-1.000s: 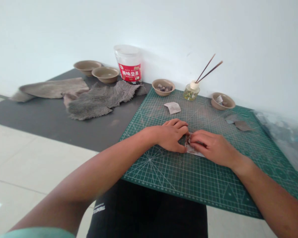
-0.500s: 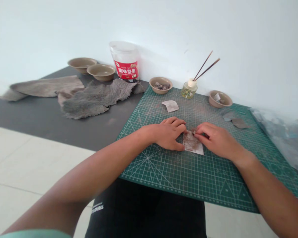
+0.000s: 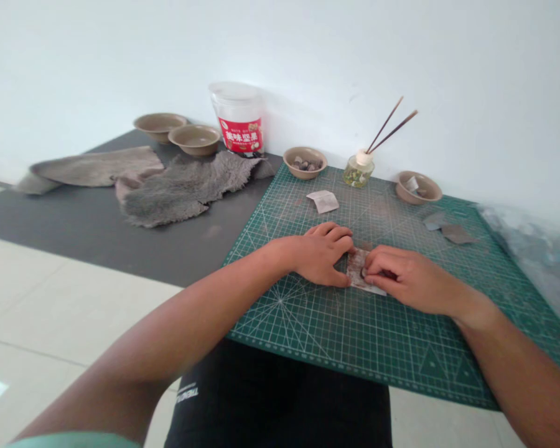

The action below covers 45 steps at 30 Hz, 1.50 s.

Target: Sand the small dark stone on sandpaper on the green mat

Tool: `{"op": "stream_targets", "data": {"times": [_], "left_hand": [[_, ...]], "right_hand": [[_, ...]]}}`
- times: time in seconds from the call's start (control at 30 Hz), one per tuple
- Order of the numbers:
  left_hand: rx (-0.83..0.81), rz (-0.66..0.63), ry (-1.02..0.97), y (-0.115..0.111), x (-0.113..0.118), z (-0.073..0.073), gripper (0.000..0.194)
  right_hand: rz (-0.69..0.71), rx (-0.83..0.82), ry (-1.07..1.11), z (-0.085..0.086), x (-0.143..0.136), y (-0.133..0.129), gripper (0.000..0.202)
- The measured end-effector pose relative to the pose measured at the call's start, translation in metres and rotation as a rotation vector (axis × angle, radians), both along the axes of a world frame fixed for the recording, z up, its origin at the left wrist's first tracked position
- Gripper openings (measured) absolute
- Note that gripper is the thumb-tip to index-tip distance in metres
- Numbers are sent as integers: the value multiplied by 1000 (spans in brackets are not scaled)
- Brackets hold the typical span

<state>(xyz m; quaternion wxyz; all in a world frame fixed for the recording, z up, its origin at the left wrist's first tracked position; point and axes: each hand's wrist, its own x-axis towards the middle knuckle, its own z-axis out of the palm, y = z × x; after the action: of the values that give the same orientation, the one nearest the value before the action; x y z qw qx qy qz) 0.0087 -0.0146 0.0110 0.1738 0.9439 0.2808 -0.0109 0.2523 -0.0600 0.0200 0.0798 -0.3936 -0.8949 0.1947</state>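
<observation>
A small whitish sheet (image 3: pixel 356 269), like sandpaper, lies on the green cutting mat (image 3: pixel 317 323) and is smeared with brown dust. My left hand (image 3: pixel 324 254) rests with fingers spread, its fingertips and thumb at the sheet's left edge. Over the right part of the sheet, my right hand (image 3: pixel 401 277) is closed in a pinch on a small dark piece (image 3: pixel 363 272), pressed to the surface. Most of that piece is hidden by the fingers, so its kind cannot be made out. A folded whitish sheet (image 3: pixel 324 201) lies beyond my left hand.
Behind stand a bowl of small stones (image 3: pixel 305 163), a reed diffuser (image 3: pixel 358 169) and a bowl with paper scraps (image 3: pixel 419 188). Grey squares (image 3: pixel 457 234) and a clear plastic bag (image 3: pixel 532 249) are at right. At left are a grey hide (image 3: pixel 168 193), two bowls (image 3: pixel 195 140) and a plastic tub (image 3: pixel 239 121).
My right hand has slid the small piece toward me over the sheet, covering more of its lower right part. My left hand keeps its place. The whole view has shifted slightly.
</observation>
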Motion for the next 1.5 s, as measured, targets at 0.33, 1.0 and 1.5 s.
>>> {"op": "stream_targets", "data": {"times": [0.33,1.0,1.5], "left_hand": [[4,-8,10,-1,1,2,67],[17,6,5,-1,0,1,67],[15,14,9,-2,1,1,68]], "right_hand": [[-52,-32,-26,2,-2,1,14],[-68,54,-42,4,-3,2,9],[-25,49,-16,1,-7,-2,13]]}}
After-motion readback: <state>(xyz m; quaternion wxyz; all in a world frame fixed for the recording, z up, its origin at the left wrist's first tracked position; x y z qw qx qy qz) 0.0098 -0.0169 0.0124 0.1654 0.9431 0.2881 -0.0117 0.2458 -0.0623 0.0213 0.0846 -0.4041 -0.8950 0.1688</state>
